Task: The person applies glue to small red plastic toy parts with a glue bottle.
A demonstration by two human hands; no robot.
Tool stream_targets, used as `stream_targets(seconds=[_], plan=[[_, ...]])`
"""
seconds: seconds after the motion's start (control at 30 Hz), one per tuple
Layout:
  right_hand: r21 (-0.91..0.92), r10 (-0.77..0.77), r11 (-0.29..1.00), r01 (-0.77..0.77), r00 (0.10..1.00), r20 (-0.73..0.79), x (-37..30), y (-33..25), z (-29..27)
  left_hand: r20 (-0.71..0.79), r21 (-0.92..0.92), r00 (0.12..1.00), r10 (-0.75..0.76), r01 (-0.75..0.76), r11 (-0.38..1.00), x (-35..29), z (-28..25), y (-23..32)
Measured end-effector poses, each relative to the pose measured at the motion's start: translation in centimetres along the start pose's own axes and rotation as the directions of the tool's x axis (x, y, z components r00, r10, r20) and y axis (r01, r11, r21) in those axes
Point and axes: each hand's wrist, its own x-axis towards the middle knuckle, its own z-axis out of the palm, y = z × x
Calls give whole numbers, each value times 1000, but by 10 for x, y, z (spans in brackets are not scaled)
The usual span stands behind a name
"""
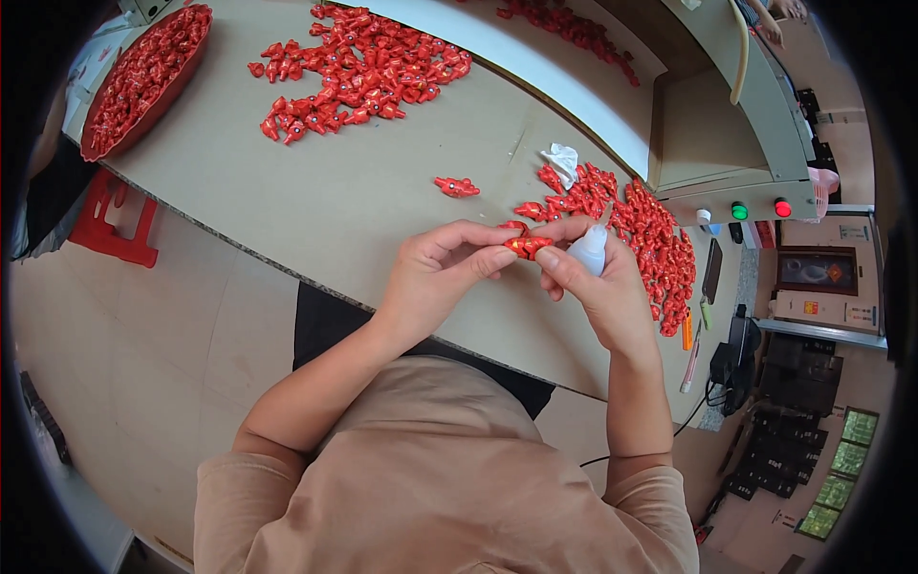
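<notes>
Between my two hands, above the near edge of the table, is a small shiny red figure (526, 248) with yellow marks. My left hand (442, 273) pinches its left end between thumb and fingers. The thumb and fingertips of my right hand (609, 287) press on its right end. That same right hand also keeps a small white squeeze bottle (590, 251) with a thin nozzle against the palm, nozzle pointing away from me. A single red figure (456, 187) lies alone on the table beyond my hands. Just past the bottle, a large pile of red pieces (660, 251) spreads to the right.
More red figures (368, 72) are heaped at the far side. A red basin (107, 143) full of them stands far left, above a red stool (143, 234). A crumpled white tissue (562, 163) rests by the right pile. A machine housing with green and red buttons (782, 208) borders the table.
</notes>
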Motion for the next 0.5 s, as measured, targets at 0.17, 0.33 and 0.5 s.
stream_targets(seconds=[0.17, 0.33, 0.5], plan=[[-40, -73, 997, 71, 996, -54, -2, 4, 2, 12, 16, 1000, -3, 3, 1000, 0, 3, 1], [-28, -74, 997, 73, 996, -40, -1, 10, 1, 19, 0, 1000, 3, -3, 1000, -1, 1, 0], [123, -50, 991, 60, 995, -83, 0, 22, 4, 0, -3, 1000, -7, 7, 1000, -2, 2, 1]])
